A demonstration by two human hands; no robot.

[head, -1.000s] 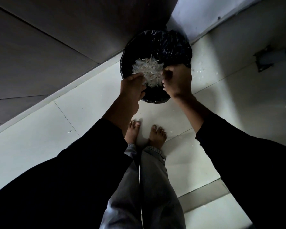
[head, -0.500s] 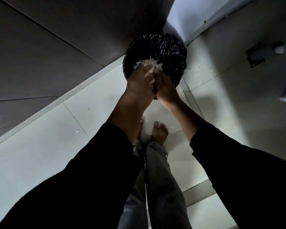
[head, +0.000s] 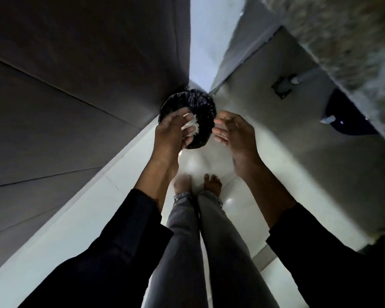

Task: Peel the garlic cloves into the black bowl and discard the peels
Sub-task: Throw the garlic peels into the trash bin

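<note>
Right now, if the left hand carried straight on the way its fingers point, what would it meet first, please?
Most likely the bin lined with a black bag: the left hand hangs over its rim, fingers toward the pale garlic peels seen inside. Depth is unclear from this single view.

bin: near rim hidden by left hand | peels: blurred, partly covered by fingers | counter: blurred, cut off at right edge
</note>
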